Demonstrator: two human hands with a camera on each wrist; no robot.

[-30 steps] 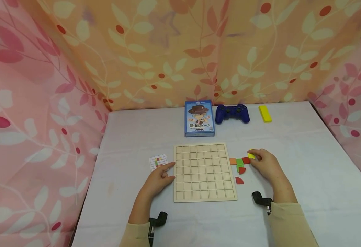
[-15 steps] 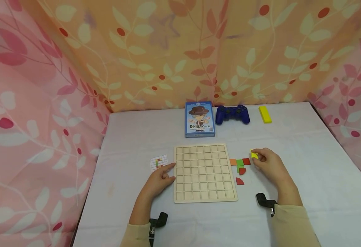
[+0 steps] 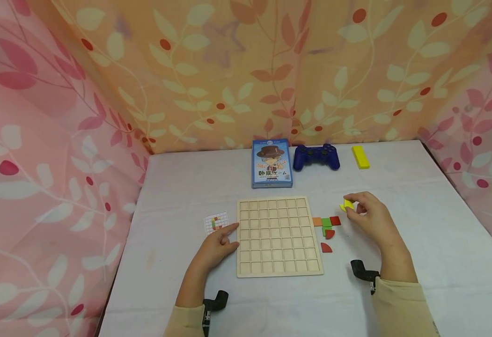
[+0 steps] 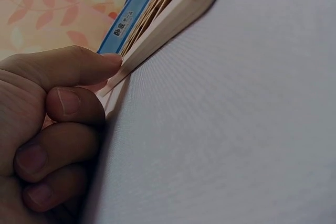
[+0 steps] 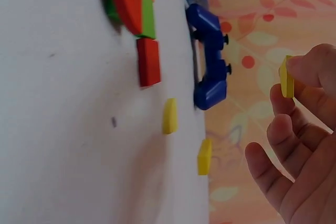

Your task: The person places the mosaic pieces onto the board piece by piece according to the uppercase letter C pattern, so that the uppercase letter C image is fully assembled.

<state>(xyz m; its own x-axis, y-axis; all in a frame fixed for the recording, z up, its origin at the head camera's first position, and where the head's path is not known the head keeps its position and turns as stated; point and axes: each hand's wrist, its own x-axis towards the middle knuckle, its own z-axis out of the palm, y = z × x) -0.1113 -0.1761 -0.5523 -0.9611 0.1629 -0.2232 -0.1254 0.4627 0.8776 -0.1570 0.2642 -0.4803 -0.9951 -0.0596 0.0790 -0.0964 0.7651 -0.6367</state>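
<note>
My left hand (image 3: 215, 245) rests at the left edge of a square-gridded wooden board (image 3: 277, 236), index finger and thumb tips touching it. In the left wrist view the other fingers are curled in. Raised over the table right of the board, my right hand (image 3: 370, 216) pinches a small yellow tile (image 5: 286, 77) between thumb and fingers. A second yellow tile (image 5: 169, 116) lies on the cloth below. Near the board's right edge lie an orange tile (image 3: 317, 221), green tiles (image 3: 326, 222), a red square tile (image 3: 335, 220) and red quarter-round tiles (image 3: 326, 247).
Left of the board is a pattern card (image 3: 216, 222), partly covered by my left hand. Behind the board stand a blue game box (image 3: 272, 164), a blue game controller (image 3: 316, 157) and a yellow block (image 3: 360, 157). Floral cloth hangs around the table.
My right hand has moved slightly right and up, lifting the yellow tile away from the red square tile. My left hand and the board have stayed still.
</note>
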